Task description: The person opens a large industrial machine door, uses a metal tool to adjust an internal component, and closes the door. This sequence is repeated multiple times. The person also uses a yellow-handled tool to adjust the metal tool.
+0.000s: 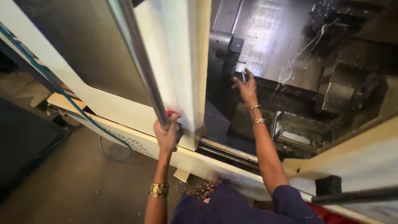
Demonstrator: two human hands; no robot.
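Observation:
My left hand (166,132) grips the long steel bar handle (141,58) of the machine's white sliding door (174,49), with something red at the fingertips. My right hand (245,86) reaches through the doorway into the dark machine interior, fingers around a small metal part (243,74) beside the grey chuck housing (222,47). Whether that part is loose or fixed is unclear. Bangles sit on both wrists.
Inside the machine lie a wet slanted metal bed (273,37), a dark tool turret (344,25) at right and guide rails (228,155) below the opening. A blue cable (62,91) runs along the cream housing. Metal chips (203,191) lie near my body; a black-handled bar (352,195) crosses bottom right.

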